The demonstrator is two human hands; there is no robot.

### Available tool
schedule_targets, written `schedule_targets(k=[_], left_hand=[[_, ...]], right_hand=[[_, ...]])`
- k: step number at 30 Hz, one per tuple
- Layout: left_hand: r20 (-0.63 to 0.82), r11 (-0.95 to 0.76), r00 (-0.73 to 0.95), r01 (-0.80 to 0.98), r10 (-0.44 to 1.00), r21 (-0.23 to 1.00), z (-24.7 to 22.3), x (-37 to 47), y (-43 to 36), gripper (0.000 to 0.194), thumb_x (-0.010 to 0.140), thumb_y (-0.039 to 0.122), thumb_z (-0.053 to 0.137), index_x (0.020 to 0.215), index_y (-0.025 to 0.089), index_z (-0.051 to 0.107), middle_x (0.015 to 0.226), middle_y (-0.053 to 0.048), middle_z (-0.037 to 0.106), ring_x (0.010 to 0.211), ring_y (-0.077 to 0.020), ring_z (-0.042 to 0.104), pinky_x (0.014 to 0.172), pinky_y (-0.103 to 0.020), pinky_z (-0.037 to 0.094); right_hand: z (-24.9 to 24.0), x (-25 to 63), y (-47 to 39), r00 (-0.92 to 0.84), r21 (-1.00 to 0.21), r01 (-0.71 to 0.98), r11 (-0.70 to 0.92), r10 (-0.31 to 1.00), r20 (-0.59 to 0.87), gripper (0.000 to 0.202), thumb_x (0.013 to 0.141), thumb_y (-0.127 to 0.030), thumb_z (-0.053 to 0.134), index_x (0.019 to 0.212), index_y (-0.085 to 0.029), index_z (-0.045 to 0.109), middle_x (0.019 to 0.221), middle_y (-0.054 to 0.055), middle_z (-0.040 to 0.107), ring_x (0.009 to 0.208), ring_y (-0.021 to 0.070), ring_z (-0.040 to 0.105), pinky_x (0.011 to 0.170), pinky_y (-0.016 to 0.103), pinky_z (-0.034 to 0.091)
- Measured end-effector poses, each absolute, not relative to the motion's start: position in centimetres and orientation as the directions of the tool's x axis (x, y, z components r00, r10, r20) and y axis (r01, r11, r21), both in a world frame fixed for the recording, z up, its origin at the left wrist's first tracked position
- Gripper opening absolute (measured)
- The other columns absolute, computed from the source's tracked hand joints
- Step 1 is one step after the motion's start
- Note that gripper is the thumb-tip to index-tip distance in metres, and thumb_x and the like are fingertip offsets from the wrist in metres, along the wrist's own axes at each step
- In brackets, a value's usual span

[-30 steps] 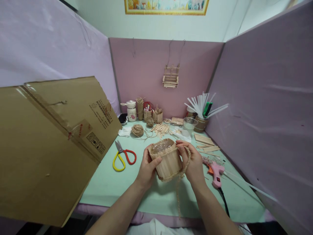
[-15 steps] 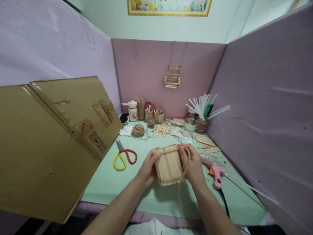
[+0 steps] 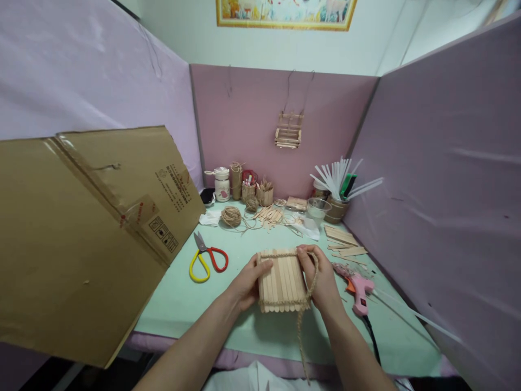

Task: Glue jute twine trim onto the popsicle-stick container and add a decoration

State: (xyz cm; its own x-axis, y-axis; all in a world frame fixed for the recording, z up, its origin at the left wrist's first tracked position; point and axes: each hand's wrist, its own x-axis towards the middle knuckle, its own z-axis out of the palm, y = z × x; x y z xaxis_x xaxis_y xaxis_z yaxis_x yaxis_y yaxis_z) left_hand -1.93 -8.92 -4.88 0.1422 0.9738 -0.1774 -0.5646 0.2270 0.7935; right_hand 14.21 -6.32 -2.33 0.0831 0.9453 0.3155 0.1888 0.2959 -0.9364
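Observation:
Between both hands, above the front of the table, is a box made of popsicle sticks (image 3: pixel 281 282). Braided twine (image 3: pixel 301 331) runs along its upper and lower edges; one loop bulges at the right side and a loose tail hangs below. My left hand (image 3: pixel 247 282) grips the box's left side, thumb lying on the front face. My right hand (image 3: pixel 319 274) is closed at the upper right corner, its thumb and fingers pinching the box's edge and the twine there. The far side of the box and some fingertips are hidden.
Scissors (image 3: pixel 202 258) lie to the left, near a leaning cardboard sheet (image 3: pixel 93 244). A pink glue gun (image 3: pixel 360 290) with its cord lies right. Behind are a twine ball (image 3: pixel 231 216), loose sticks (image 3: pixel 268 215), a plastic cup (image 3: pixel 318 209) and a pot of glue sticks (image 3: pixel 337 209).
The box has tipped so its front face shows more squarely, and sits slightly lower. My left thumb reaches farther onto the front. Both hands keep their hold.

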Motion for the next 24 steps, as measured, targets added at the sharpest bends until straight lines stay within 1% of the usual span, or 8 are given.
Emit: schedule_targets(k=[4,8,11,14,17,20,24], left_hand=[[-0.188,0.220,0.116,-0.562,0.975,0.797,-4.4,-1.8,-9.0,0.050,0.062,0.038,0.081,0.103,0.018,0.059,0.101,-0.011,0.069,0.093,-0.0261,0.066,0.084,-0.038,0.049],[-0.195,0.222,0.108,-0.539,0.975,0.813,-4.4,-1.8,-9.0,0.048,0.065,0.036,0.079,0.105,0.019,0.058,0.101,-0.010,0.068,0.093,-0.0255,0.065,0.082,-0.037,0.049],[-0.211,0.226,0.089,-0.523,0.973,0.822,-4.7,-1.8,-9.0,0.055,0.065,0.036,0.080,0.112,0.022,0.054,0.104,-0.009,0.067,0.094,-0.0251,0.064,0.081,-0.036,0.048],[-0.211,0.223,0.081,-0.506,0.974,0.833,-4.8,-1.9,-9.0,0.063,0.065,0.036,0.080,0.119,0.024,0.050,0.106,-0.008,0.065,0.092,-0.0234,0.063,0.081,-0.035,0.048],[-0.201,0.211,0.072,-0.471,0.977,0.857,-4.6,-1.8,-9.2,0.065,0.066,0.038,0.079,0.122,0.026,0.048,0.104,-0.007,0.064,0.089,-0.0224,0.063,0.078,-0.034,0.048],[-0.187,0.191,0.052,-0.427,0.981,0.884,-4.3,-1.6,-9.5,0.068,0.067,0.038,0.077,0.125,0.027,0.045,0.102,-0.006,0.064,0.086,-0.0217,0.063,0.076,-0.034,0.049],[-0.159,0.161,0.038,-0.401,0.987,0.902,-4.2,-1.5,-9.7,0.069,0.068,0.037,0.076,0.127,0.026,0.043,0.102,-0.006,0.063,0.084,-0.0203,0.063,0.075,-0.033,0.049]], right_hand=[[-2.0,14.4,-6.8,0.034,-0.941,0.191,0.279,0.956,0.290,0.030,0.083,-0.050,0.057,0.085,-0.020,0.056,0.081,0.002,0.063,0.078,0.0197,0.059,0.070,0.030,0.045],[-1.7,14.5,-7.1,0.007,-0.948,0.138,0.287,0.957,0.290,0.033,0.073,-0.044,0.068,0.093,-0.021,0.056,0.098,0.007,0.063,0.089,0.0229,0.061,0.072,0.032,0.049],[-1.6,14.5,-7.3,-0.022,-0.954,0.104,0.281,0.960,0.280,0.035,0.070,-0.040,0.071,0.097,-0.021,0.057,0.105,0.009,0.062,0.095,0.0242,0.061,0.074,0.033,0.051],[-1.6,14.5,-7.5,-0.043,-0.954,0.102,0.281,0.960,0.278,0.033,0.072,-0.040,0.070,0.096,-0.021,0.058,0.103,0.008,0.063,0.094,0.0233,0.061,0.075,0.033,0.052],[-1.8,14.4,-7.7,-0.031,-0.945,0.120,0.304,0.953,0.302,0.030,0.073,-0.040,0.069,0.094,-0.022,0.059,0.100,0.008,0.063,0.092,0.0230,0.061,0.073,0.032,0.052],[-2.2,14.3,-8.0,-0.020,-0.943,0.132,0.305,0.952,0.305,0.031,0.073,-0.040,0.068,0.096,-0.021,0.059,0.100,0.008,0.063,0.089,0.0225,0.061,0.067,0.030,0.051],[-2.7,14.1,-8.2,-0.032,-0.959,0.111,0.260,0.966,0.258,0.035,0.074,-0.041,0.067,0.100,-0.021,0.056,0.100,0.008,0.062,0.079,0.0200,0.061,0.061,0.028,0.050]])
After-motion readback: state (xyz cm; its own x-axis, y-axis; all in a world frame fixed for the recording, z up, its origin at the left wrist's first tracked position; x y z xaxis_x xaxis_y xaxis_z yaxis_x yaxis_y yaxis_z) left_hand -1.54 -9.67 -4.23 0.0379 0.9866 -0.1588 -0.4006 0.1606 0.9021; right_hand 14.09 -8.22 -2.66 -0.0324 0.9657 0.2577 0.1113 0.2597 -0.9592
